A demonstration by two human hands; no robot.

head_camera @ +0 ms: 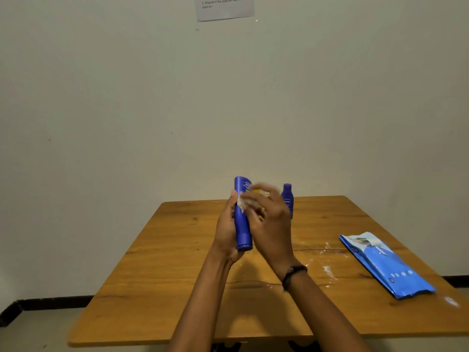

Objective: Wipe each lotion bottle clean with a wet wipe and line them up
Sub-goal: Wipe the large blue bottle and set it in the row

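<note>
- We see the left hand (pixel 225 229) gripping a blue lotion bottle (pixel 242 224) above the middle of the wooden table (pixel 177 262), cap end pointing down toward us.
- The right hand (pixel 269 219), its fingers blurred, holds a crumpled wet wipe (pixel 245 201) against the bottle's upper half.
- A black wristband (pixel 293 274) circles the right wrist.
- A second, smaller blue bottle (pixel 287 199) stands upright near the table's far edge, just behind the right hand.
- A blue pack of wipes (pixel 385 265) lies flat on the table's right side, its flap peeled open.
- We note white smears (pixel 328 270) on the wood between the arms and the pack.
- A printed sheet (pixel 224 7) hangs on the wall above.
</note>
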